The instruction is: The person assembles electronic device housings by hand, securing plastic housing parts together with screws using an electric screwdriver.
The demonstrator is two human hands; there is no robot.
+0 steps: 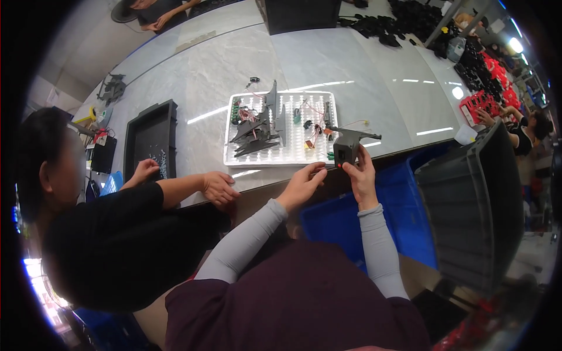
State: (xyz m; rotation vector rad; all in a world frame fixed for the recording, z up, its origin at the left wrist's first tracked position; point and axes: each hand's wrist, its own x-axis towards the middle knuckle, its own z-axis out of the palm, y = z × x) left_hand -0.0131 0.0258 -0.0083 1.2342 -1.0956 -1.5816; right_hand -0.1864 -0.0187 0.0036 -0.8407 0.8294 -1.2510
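My right hand (363,175) grips a dark grey plastic housing (348,144) with a long thin bar across its top, held upright at the table's front edge. A small red spot shows at its lower edge, by my thumb. Close to the housing's lower left, my left hand (304,182) has its fingers bent and drawn together; what they hold, if anything, is too small to make out. Behind both hands lies a white ribbed tray (297,153) carrying dark grey plastic parts (257,133), thin red wires and small green pieces (297,116).
A co-worker in black sits at my left, one hand (219,187) at the table edge, another over a black tray (136,134) of small screws. Blue crates (404,202) and a large grey bin (468,205) stand at my right. A black box (301,14) sits at the back.
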